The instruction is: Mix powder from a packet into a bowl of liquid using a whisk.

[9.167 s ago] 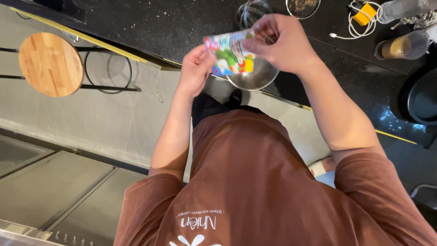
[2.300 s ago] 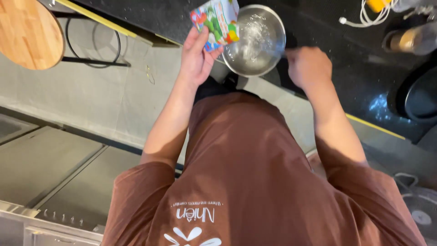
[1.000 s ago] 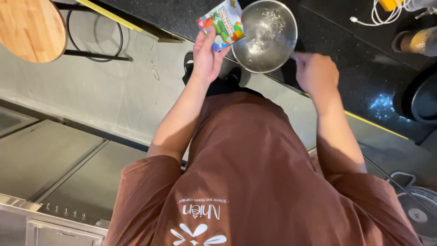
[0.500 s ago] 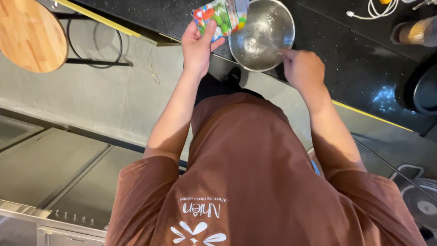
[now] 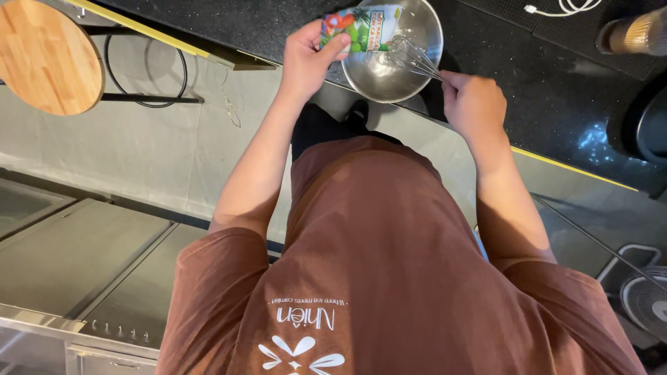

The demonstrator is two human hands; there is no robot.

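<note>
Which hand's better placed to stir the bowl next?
Right. The right hand already grips the whisk, its wires inside the metal bowl. The left hand is busy holding the colourful carton at the bowl's rim.

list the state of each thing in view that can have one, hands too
left hand: gripping the colourful carton, held at the bowl's rim
colourful carton: tilted over the bowl
right hand: closed on the whisk handle
metal wire whisk: head inside the bowl
round steel bowl: upright on the black counter
round wooden stool: upright, unoccupied
</note>
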